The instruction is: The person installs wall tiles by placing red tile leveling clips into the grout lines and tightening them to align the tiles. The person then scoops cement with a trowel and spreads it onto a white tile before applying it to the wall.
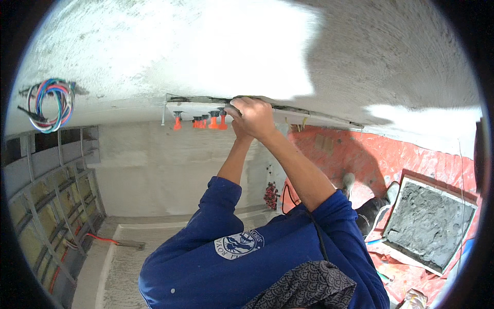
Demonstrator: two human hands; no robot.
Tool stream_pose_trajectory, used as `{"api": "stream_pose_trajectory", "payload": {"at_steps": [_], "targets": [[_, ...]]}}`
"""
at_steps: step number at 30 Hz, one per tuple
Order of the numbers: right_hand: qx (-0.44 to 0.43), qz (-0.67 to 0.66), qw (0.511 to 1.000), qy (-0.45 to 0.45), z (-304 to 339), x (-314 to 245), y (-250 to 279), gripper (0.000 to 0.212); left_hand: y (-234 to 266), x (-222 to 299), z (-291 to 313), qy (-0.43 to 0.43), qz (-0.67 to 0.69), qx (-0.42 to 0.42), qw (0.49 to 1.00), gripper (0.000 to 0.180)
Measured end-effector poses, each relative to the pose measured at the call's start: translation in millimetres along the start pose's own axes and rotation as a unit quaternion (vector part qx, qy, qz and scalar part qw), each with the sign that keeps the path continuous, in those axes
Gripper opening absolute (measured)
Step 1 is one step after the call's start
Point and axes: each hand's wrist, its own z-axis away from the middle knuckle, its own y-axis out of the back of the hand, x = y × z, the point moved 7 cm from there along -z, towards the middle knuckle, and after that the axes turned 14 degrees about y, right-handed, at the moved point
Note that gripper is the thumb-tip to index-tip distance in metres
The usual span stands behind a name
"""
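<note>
Fingers (250, 102) bent together at a pale panel's (195, 108) edge

Head view: the right hand (257, 118) sits on the panel's top edge; whether its fingers clamp it I cannot tell. The left hand (240, 131) is largely hidden by the right one, so its grip cannot be told either. The panel stands along the grey wall (370, 62), a dark gap behind it. Orange pegs (222, 122) with black bases project just left of the hands; grey paste (429, 221) lies at the right
</note>
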Motion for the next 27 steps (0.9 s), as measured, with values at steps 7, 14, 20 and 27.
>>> {"api": "stream_pose_trajectory", "payload": {"at_steps": [7, 14, 20, 27], "targets": [[-0.013, 0.063, 0.997, -0.032, -5.5, -5.0, -5.0, 0.029, 3.2, -1.0, -1.6, -0.024, 0.059, 0.004, 0.998, 0.027], [-0.047, 0.087, 0.991, -0.085, -1.5, -7.8, -10.6, 0.028, 0.1, -5.5, -4.8, -0.058, 0.215, 0.016, 0.975, 0.022], [-0.048, 0.194, 0.977, -0.07, -3.6, -28.7, -15.1, 0.026, -5.5, -10.2, -1.2, -0.072, 0.168, -0.006, 0.983, 0.019], [-0.073, 0.333, 0.939, 0.053, -20.9, -69.6, -40.0, 0.019, -23.3, -58.8, 27.5, -0.055, 0.334, -0.088, 0.937, 0.031]]}}
